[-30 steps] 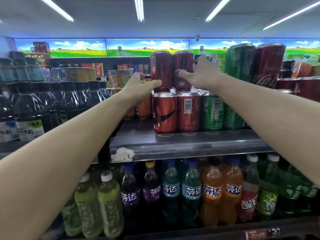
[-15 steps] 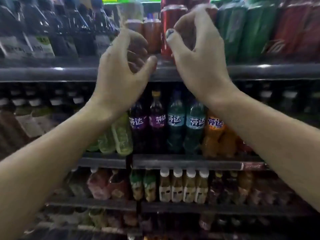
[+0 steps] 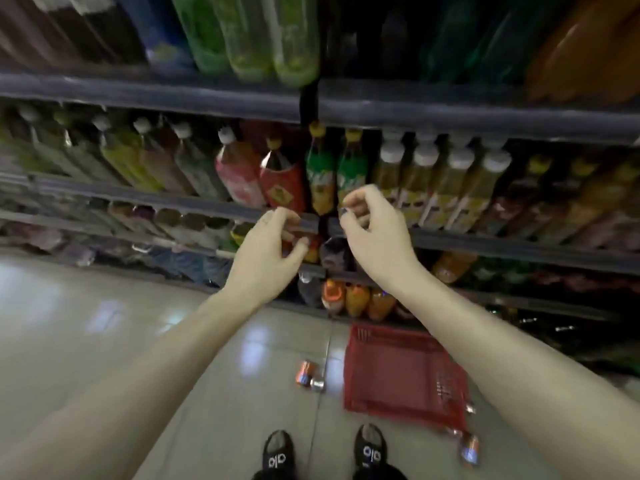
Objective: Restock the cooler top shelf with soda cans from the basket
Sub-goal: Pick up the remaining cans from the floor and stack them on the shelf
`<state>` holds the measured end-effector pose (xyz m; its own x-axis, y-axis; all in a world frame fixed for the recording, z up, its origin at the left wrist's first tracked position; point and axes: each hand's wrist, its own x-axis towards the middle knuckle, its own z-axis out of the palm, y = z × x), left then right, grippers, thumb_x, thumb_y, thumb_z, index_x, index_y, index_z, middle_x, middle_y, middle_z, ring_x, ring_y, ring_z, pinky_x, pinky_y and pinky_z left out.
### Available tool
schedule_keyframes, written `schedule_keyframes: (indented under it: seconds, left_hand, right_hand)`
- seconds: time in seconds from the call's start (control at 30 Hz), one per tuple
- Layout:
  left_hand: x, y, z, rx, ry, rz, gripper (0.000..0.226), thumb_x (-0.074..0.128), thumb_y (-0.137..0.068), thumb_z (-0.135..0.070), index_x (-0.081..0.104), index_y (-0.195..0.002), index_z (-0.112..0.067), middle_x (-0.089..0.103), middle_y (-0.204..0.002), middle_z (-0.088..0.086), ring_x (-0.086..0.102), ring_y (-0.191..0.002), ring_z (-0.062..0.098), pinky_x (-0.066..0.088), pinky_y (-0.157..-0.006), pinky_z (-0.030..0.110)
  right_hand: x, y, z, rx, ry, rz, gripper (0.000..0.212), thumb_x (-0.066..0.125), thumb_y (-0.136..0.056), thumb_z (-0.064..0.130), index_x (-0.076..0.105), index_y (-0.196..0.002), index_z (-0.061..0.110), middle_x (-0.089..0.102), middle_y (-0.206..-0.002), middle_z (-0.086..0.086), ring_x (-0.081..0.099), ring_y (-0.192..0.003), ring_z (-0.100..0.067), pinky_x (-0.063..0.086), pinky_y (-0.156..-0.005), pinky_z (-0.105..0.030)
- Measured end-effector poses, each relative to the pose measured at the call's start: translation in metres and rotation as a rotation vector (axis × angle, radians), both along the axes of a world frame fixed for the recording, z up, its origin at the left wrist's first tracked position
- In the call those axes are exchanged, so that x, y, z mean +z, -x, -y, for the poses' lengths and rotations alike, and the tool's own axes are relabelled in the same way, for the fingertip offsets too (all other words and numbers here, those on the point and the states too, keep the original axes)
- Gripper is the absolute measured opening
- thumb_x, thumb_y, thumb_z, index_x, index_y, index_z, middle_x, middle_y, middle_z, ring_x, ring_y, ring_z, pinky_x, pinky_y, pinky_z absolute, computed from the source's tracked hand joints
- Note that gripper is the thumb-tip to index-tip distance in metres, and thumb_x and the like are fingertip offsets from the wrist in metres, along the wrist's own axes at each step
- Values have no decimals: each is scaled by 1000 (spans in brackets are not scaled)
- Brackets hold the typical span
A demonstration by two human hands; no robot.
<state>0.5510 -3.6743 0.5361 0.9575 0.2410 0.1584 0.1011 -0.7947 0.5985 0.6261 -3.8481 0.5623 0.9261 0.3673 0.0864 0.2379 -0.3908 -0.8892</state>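
My left hand (image 3: 268, 252) and my right hand (image 3: 372, 233) hang side by side in front of the lower cooler shelves, fingers loosely curled and apart, holding nothing. Below them a red plastic basket (image 3: 403, 372) sits on the tiled floor; its visible inside looks bare. Two soda cans (image 3: 309, 374) lie on the floor just left of the basket. Another can (image 3: 469, 448) lies at the basket's near right corner. The top shelf is out of view.
Cooler shelves (image 3: 450, 114) packed with bottles fill the upper half of the view. My two black shoes (image 3: 277, 453) stand on the glossy tiled floor (image 3: 104, 323), close to the basket's near edge.
My view has swung down from the top shelf of cans to the floor. Both hands left the stacked cans and dropped, empty, to the lower shelves' height.
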Motion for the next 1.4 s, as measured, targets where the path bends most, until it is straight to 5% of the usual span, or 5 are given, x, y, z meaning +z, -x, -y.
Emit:
schedule_keyframes:
  seconds: [0.23,0.5,0.87,0.97,1.4]
  left_hand:
    - [-163,53,-31,44,139,-421,34,68,-94,-22,58,-126,-13,63,-118,3,64,-107,20,52,-93,36]
    - [-392,99,-47,22,183,-763,52,68,-96,-30,48,-142,-16,56,-135,7,58,-123,25,50,-101,40]
    - [-794,127,-61,119,170,-996,56,53,-104,-22,32,-154,-8,46,-154,17,52,-135,36,45,-108,41]
    - [-870,128,-63,145,210,-1009,63,57,-104,-27,29,-156,-7,43,-155,19,50,-137,37,44,-106,39]
    - [-964,123,-47,143,362,-934,79,88,-79,-26,44,-139,-3,55,-137,18,58,-121,34,50,-92,36]
  right_hand:
    - [-185,57,-18,-137,232,-332,13,62,-94,8,64,-106,9,57,-77,13,60,-79,-16,43,-74,-26]
    - [-430,119,-22,-59,456,-712,49,72,-90,18,53,-135,14,68,-116,-11,65,-106,-28,49,-82,-31]
    - [-820,187,-69,41,668,-778,108,86,-65,29,28,-155,16,38,-147,-10,41,-138,-33,42,-109,-38]
    - [-909,202,-78,-70,740,-634,87,68,-73,46,42,-149,10,46,-146,-15,48,-134,-37,40,-108,-47]
    - [-949,188,-59,-561,128,-903,68,83,-43,15,58,-107,15,69,-91,0,65,-75,-15,47,-56,-22]
